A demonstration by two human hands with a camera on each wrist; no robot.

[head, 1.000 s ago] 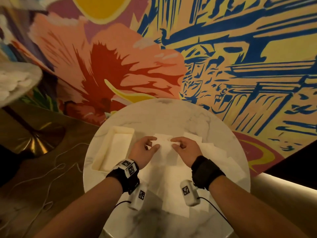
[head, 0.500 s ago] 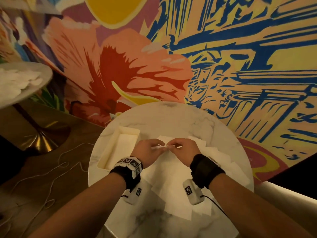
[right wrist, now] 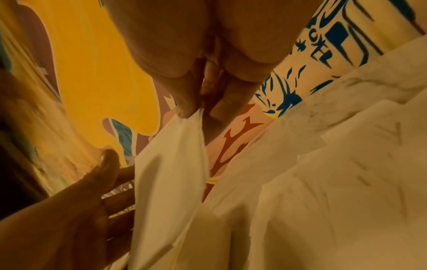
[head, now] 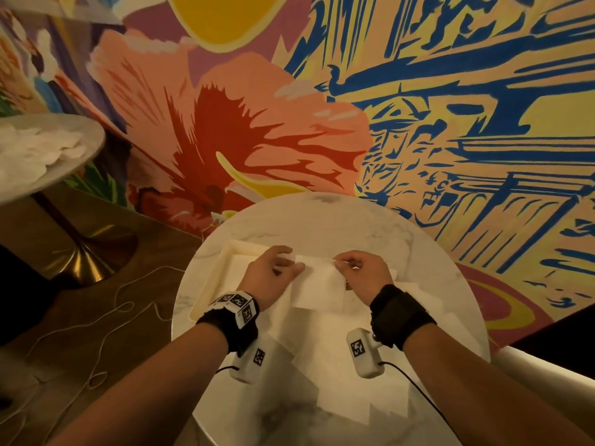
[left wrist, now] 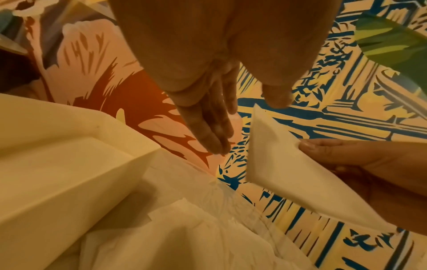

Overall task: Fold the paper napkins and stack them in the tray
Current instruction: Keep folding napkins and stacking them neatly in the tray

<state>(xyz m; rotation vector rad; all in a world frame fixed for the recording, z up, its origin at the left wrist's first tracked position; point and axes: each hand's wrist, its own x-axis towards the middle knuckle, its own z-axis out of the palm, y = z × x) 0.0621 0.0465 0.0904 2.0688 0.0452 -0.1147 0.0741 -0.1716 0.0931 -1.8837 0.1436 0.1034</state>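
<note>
A white folded napkin [head: 318, 280] hangs just above the round marble table [head: 322, 220], between my two hands. My right hand [head: 338, 261] pinches its upper right corner between thumb and fingers [right wrist: 184, 107]. My left hand [head: 293, 259] is beside the napkin's left edge with its fingers [left wrist: 208, 127] straight; only the thumb tip is near the napkin's [left wrist: 289, 164] top corner. A cream rectangular tray [head: 225, 252] sits on the table left of my left hand. Several unfolded napkins [head: 322, 342] lie spread under and in front of my hands.
The painted mural wall [head: 289, 123] stands right behind the table. A second round table [head: 80, 162] with white napkins is at far left on a brass foot [head: 87, 255]. A white cord [head: 128, 304] lies on the wooden floor; a pale ledge [head: 547, 371] runs at right.
Both hands were pressing a napkin on the table, then came together over it. Now they have drawn apart, the napkin is folded and lifted in my right hand, and my left fingers have straightened.
</note>
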